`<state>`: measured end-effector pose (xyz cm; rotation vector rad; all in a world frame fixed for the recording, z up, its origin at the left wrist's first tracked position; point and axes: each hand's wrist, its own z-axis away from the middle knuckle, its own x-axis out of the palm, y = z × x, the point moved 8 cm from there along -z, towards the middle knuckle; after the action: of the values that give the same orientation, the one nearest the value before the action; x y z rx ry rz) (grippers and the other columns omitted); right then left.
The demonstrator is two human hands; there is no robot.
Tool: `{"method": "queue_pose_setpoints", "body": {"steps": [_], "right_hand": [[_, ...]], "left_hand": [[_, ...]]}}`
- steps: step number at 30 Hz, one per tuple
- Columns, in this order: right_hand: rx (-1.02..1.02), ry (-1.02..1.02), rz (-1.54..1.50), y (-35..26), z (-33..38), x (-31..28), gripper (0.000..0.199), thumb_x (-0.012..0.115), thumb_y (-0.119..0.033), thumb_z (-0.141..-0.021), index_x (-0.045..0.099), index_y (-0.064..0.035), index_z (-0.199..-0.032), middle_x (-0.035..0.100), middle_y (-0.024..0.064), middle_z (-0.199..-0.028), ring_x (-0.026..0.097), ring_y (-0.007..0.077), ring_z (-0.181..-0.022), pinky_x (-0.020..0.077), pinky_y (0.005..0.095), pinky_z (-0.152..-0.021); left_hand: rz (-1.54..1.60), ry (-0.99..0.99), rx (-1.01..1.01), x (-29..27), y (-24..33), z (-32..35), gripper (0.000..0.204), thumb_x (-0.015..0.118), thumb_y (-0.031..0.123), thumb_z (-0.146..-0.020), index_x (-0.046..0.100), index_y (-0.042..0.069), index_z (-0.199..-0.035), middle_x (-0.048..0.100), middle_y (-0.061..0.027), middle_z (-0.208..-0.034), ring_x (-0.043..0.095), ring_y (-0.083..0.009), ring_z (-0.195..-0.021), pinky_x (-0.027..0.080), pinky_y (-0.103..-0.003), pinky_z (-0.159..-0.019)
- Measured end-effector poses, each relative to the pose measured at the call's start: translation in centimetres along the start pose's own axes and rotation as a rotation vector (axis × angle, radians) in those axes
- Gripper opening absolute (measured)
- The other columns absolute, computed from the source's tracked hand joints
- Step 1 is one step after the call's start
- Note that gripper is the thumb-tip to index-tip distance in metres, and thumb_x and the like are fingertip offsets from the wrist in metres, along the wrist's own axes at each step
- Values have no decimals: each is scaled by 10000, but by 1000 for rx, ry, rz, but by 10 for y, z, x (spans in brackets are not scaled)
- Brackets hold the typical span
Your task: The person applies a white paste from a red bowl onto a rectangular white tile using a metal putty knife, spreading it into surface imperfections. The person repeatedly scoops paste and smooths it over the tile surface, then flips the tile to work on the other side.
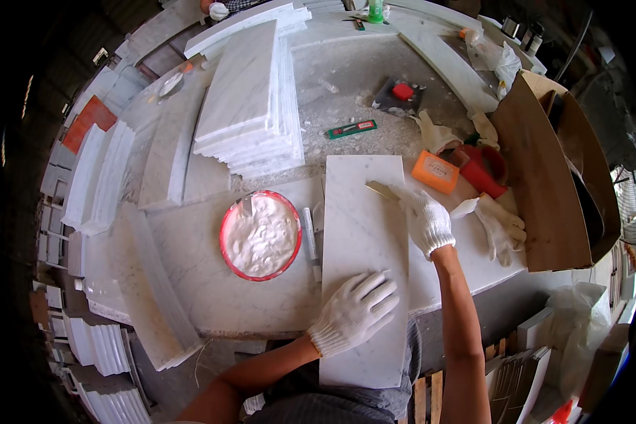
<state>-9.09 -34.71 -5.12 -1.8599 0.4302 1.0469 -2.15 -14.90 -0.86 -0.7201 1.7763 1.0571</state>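
The left hand (pixel 357 312) lies flat and loosely open on the white marble slab (pixel 364 233), which juts past the near edge of the bench (pixel 184 279), seemingly to steady it, while the right hand (pixel 427 220) grips a flat-bladed scraper (pixel 382 190) at its far right side. A red-rimmed tub (pixel 261 278) of white paste (pixel 263 233) sits left of the slab, presumably within easy reach. Toward the bench's right edge, an orange box (pixel 435 172) bears small printing, not clearly legible.
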Motion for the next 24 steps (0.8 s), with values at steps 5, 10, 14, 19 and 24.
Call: {"method": "queue_pose_setpoints", "body": {"steps": [5, 10, 14, 19, 24], "right_hand": [[37, 9, -1, -2, -5, 0, 386, 523, -121, -917, 649, -204, -1271, 654, 168, -1013, 625, 393, -941, 506, 469, -830], [35, -79, 3, -9, -1, -4, 399, 522, -118, -917, 639, -213, -1286, 651, 153, -985, 628, 379, -908, 511, 462, -798], [20, -84, 32, -13, 4, -7, 397, 525, -117, -918, 640, -212, -1286, 640, 151, -954, 626, 379, -874, 508, 466, -775], [-53, -87, 18, -19, 17, -9, 385, 545, -103, -910, 644, -186, -1272, 640, 170, -938, 639, 389, -813, 527, 475, -718], [-46, -101, -74, -17, 25, -9, 373, 554, -89, -912, 655, -179, -1259, 646, 168, -964, 628, 389, -877, 514, 455, -769]], "left_hand": [[27, -1, -20, 0, 0, -2, 298, 662, 294, -888, 678, 113, -1124, 577, -54, -1292, 479, -236, -1312, 400, -428, -1089], [-6, -13, -6, -2, 1, -2, 301, 663, 305, -885, 676, 117, -1119, 574, -60, -1286, 475, -239, -1315, 395, -428, -1086], [3, -13, -6, -1, 2, -3, 300, 664, 297, -882, 672, 116, -1121, 572, -62, -1284, 477, -241, -1313, 398, -431, -1078], [7, -10, -2, 1, 2, -3, 297, 665, 292, -881, 669, 116, -1120, 575, -58, -1281, 479, -240, -1310, 397, -435, -1078], [18, 7, -23, 0, 0, -1, 302, 668, 290, -880, 667, 111, -1124, 581, -58, -1271, 485, -237, -1304, 394, -433, -1084]]}}
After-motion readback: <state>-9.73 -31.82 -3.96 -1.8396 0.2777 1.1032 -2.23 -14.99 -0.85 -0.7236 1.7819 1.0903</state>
